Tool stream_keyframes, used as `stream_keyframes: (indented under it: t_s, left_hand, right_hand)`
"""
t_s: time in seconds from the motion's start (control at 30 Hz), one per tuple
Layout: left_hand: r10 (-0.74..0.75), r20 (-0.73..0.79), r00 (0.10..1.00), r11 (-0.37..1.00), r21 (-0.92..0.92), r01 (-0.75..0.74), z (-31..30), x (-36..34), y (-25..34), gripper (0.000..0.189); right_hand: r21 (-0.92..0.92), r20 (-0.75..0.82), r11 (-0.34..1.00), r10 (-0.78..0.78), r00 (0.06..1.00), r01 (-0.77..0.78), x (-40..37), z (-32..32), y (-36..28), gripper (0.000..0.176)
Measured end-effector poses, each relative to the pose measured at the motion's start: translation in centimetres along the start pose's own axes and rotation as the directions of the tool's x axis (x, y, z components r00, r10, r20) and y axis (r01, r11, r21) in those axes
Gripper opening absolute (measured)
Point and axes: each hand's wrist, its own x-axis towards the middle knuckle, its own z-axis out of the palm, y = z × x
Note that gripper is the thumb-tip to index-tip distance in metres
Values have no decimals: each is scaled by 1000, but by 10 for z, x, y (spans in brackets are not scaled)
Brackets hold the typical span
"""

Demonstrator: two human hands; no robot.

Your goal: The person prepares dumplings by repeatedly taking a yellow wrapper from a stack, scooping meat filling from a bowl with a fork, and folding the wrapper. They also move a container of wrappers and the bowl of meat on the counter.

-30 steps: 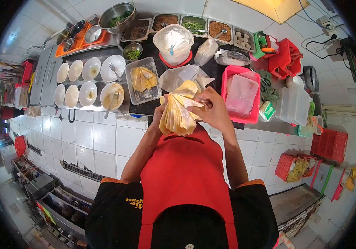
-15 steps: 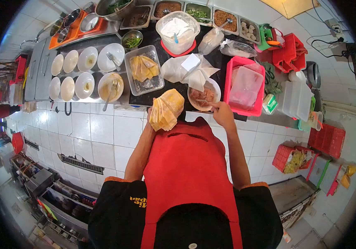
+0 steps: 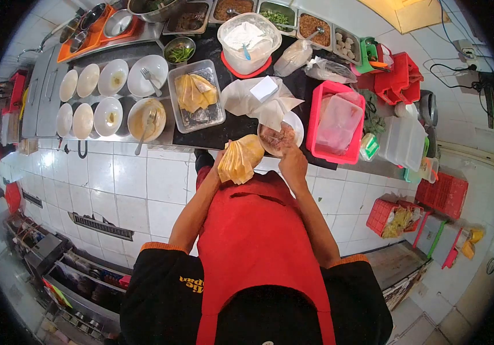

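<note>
My left hand (image 3: 220, 160), mostly hidden underneath, grips a fanned stack of yellow dough wrappers (image 3: 240, 164) in front of the red apron. The stack's far edge is close beside a white bowl (image 3: 299, 127) of pinkish minced meat (image 3: 277, 138). At the near rim of that bowl, my right hand (image 3: 293, 165) is closed, its fingertips at the meat. Whatever it holds is too hidden to name. Behind, more folded wrappers (image 3: 195, 93) lie in a clear rectangular tray (image 3: 198, 122).
A white paper sheet (image 3: 238, 98) lies behind the bowl, below a tub of white powder (image 3: 261, 50). The pink basket (image 3: 315, 141) stands to the right. Several bowls (image 3: 109, 116) line the counter on the left, and a dirty bowl (image 3: 137, 119) holds a fork.
My left hand has brought the wrapper stack rightward to the bowl. My right hand has moved slightly left and down, and the view has shifted a little.
</note>
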Motion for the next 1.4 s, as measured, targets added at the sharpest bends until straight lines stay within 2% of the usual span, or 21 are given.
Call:
stream_keyframes:
  t_s: [0.07,0.17,0.27,0.37,0.47,0.57,0.63,0.67,0.73,0.8,0.87,0.9,0.97,1.0,1.07,1.13,1.17,1.2,1.27,1.37,1.4]
  left_hand:
    - [-26,1,1000,999,-39,26,-12,7,1,66]
    - [15,-20,1000,999,46,-14,-6,5,2,65]
    - [15,-19,1000,999,39,-15,10,0,1,65]
    - [21,65,998,999,22,-22,-15,4,1,65]
    - [69,64,996,998,-2,-69,19,-13,2,65]
    - [83,25,996,996,-39,-82,48,-22,1,65]
    - [79,67,995,997,-27,-78,75,-27,1,65]
    - [69,110,991,998,-19,-68,87,-27,2,65]
    - [80,176,981,997,-8,-80,100,-23,5,66]
    - [85,239,967,996,1,-88,113,-23,7,67]
    - [170,277,946,985,-28,-169,138,-27,9,69]
    - [189,215,958,982,-68,-179,150,-32,8,72]
    - [223,203,954,973,19,-232,143,-29,13,71]
    - [260,193,946,954,100,-283,142,-27,17,71]
    - [248,224,943,953,116,-279,155,-35,20,69]
    - [209,288,935,949,169,-264,163,-36,18,68]
    - [198,292,936,951,173,-255,171,-36,13,68]
    - [233,199,952,917,279,-283,179,-37,7,68]
    - [274,112,955,872,390,-296,189,-40,3,68]
    - [270,109,957,864,412,-290,190,-42,6,69]
    - [226,207,952,911,302,-282,186,-39,8,70]
  right_hand:
    - [30,-44,999,-12,999,13,-2,-6,-3,22]
    - [108,59,992,58,997,-65,-3,-6,5,25]
    - [46,-21,998,31,999,-30,0,15,19,28]
    - [-39,85,999,30,996,-26,-7,11,38,32]
    - [512,245,859,-128,961,-16,-4,-17,67,45]
    - [655,242,755,-181,953,-23,-8,-65,40,45]
    - [731,110,680,-201,973,59,-11,-91,11,32]
    - [733,99,677,-202,974,66,-10,-85,8,32]
    - [688,-167,653,-280,945,315,-3,-70,4,36]
    - [683,-204,645,-284,937,344,1,-67,3,38]
    - [667,-360,576,-308,881,473,4,-70,4,39]
    - [666,-367,573,-306,878,478,4,-73,9,39]
    - [805,-156,544,-196,968,239,2,-83,26,39]
    - [805,-164,540,-197,967,247,1,-90,31,39]
    - [911,-17,400,-207,978,101,-3,-117,32,42]
    - [909,15,410,-200,980,70,-3,-147,8,41]
    - [812,-31,561,-229,973,158,2,-151,0,42]
    - [683,-68,690,-264,962,238,8,-154,-2,44]
    - [730,-129,612,-312,941,303,15,-144,8,47]
    - [655,-9,733,-236,972,184,9,-157,-4,45]
    - [692,-91,676,-263,960,251,7,-152,-6,45]
